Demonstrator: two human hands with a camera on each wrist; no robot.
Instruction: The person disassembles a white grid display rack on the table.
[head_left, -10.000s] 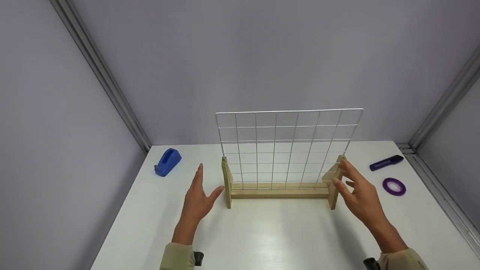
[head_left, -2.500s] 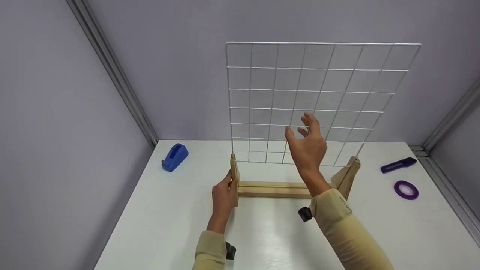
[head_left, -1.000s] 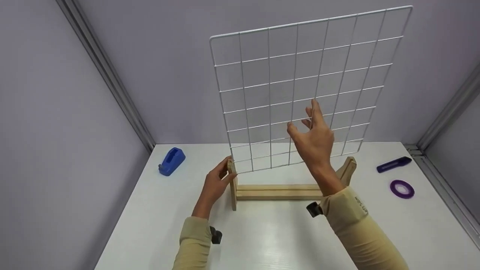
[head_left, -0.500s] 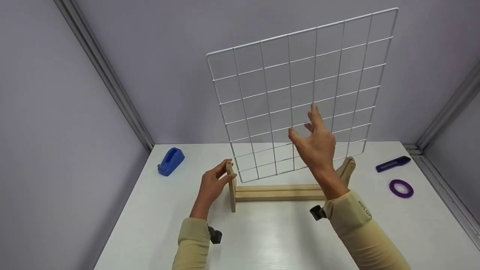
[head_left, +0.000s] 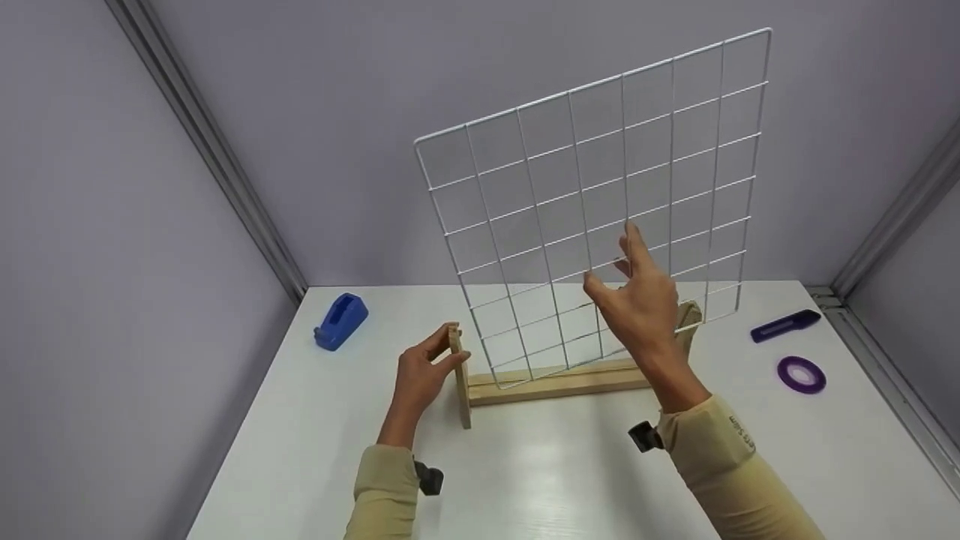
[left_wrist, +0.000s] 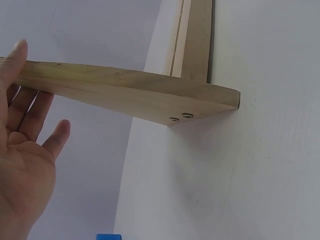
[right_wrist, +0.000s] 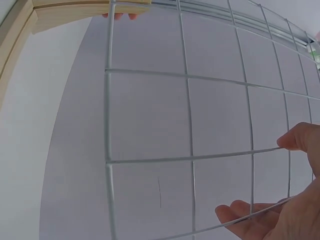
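A white wire grid point(head_left: 600, 202) hangs tilted above a wooden stand point(head_left: 555, 382), its lower left corner down at the stand's base rail. My right hand point(head_left: 641, 307) pinches the grid's wires low in the panel; in the right wrist view the thumb point(right_wrist: 297, 140) lies on one wire and the fingers point(right_wrist: 240, 212) reach behind the wire grid point(right_wrist: 190, 155). My left hand point(head_left: 421, 373) pinches the stand's left upright point(head_left: 459, 375) near its top. In the left wrist view the fingers point(left_wrist: 22, 107) lie along that upright point(left_wrist: 125, 92).
A blue tape dispenser point(head_left: 341, 321) sits at the white table's point(head_left: 540, 472) back left. A dark blue tool point(head_left: 784, 325) and a purple tape roll point(head_left: 801, 373) lie at the right. Grey walls close in the back and both sides.
The grid was lifted out of the stand, then tilted. Over the last second it has come down, bringing its lower left corner to the base rail. My left hand stays on the upright.
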